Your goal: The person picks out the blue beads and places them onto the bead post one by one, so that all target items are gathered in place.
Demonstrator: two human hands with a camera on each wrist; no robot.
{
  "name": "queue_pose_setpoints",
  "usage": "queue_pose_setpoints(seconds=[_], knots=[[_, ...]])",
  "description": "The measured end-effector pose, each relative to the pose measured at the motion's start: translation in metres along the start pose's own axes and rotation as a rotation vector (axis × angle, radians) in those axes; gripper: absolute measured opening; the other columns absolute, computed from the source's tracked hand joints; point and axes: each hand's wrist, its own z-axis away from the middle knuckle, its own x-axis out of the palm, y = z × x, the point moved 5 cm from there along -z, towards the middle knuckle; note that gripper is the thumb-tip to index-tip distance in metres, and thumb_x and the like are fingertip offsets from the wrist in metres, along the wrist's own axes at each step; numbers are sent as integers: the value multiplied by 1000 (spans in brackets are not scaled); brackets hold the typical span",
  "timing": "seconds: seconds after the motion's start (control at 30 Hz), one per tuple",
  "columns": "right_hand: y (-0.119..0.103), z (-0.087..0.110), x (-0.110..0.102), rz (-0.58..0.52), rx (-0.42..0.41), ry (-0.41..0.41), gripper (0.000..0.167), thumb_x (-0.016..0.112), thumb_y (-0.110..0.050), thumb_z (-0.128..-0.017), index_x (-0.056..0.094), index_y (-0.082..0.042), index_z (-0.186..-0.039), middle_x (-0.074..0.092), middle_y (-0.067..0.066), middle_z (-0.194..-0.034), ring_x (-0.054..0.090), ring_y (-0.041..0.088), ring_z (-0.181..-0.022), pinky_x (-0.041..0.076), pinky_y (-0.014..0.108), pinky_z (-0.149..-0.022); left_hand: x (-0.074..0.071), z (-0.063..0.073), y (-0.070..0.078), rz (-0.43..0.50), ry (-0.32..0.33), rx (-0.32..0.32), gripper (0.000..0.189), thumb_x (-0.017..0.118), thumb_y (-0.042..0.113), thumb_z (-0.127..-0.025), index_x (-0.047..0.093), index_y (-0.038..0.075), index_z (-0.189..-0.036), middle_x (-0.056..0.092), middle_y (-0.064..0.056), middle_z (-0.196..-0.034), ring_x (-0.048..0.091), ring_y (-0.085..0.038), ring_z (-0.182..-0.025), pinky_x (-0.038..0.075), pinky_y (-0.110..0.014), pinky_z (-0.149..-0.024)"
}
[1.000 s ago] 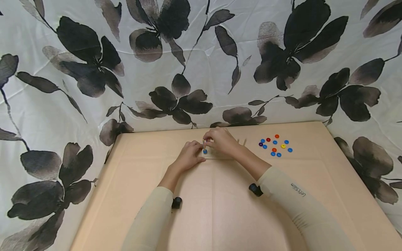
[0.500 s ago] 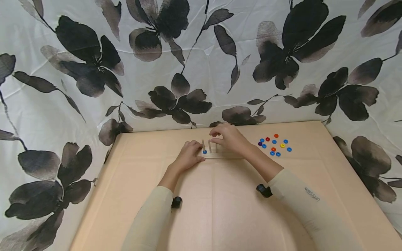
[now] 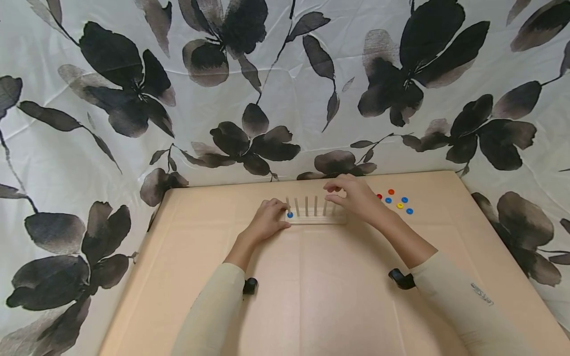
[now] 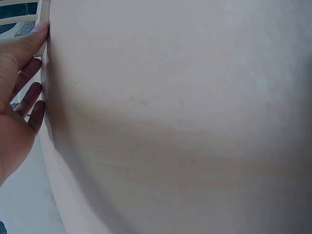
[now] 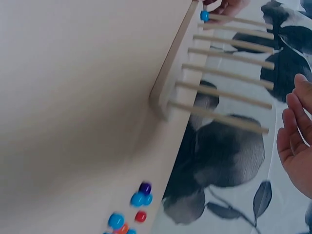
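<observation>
A light wooden peg board [image 3: 318,220] with a row of upright pegs [image 3: 315,205] stands near the table's far edge. One blue bead [image 3: 290,215] sits at the foot of the leftmost peg. My left hand [image 3: 266,217] grips the board's left end, its thumb [image 4: 39,28] on the front face. To the right, my right hand [image 3: 356,198] is raised beside the rightmost pegs, fingers loosely bent and holding nothing. The right wrist view shows that hand [image 5: 298,141] apart from the peg tips, with bare pegs [image 5: 219,117] nearest it.
Loose beads, blue, red, orange and a yellow one [image 3: 400,205], lie right of the board, some hidden by my right hand. A purple bead [image 5: 145,188] shows among them in the right wrist view. Floral cloth [image 3: 329,89] hangs behind the tan table [image 3: 276,296].
My right hand has moved from the leftmost peg rightward along the board, uncovering the pegs and now covering some loose beads. My left hand stays on the board's left end.
</observation>
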Motion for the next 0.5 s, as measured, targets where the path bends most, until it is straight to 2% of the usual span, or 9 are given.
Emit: queue_pose_setpoints(seconds=[0.27, 0.5], knots=[[31, 27, -24, 9, -13, 85, 22, 80, -12, -90, 76, -9, -112, 75, 6, -106, 67, 25, -97, 56, 46, -83, 0, -2, -1, -4, 5, -3, 53, 85, 29, -85, 68, 8, -131, 64, -8, -132, 52, -31, -122, 41, -44, -109], [55, 51, -38, 60, 43, 102, 22, 80, -13, -90, 76, -9, -112, 74, 6, -102, 66, 23, -92, 54, 43, -77, 1, -2, -1, 2, 6, 1, 53, 86, 30, -85, 68, 9, -130, 64, -7, -132, 52, -31, -122, 42, -44, -109]])
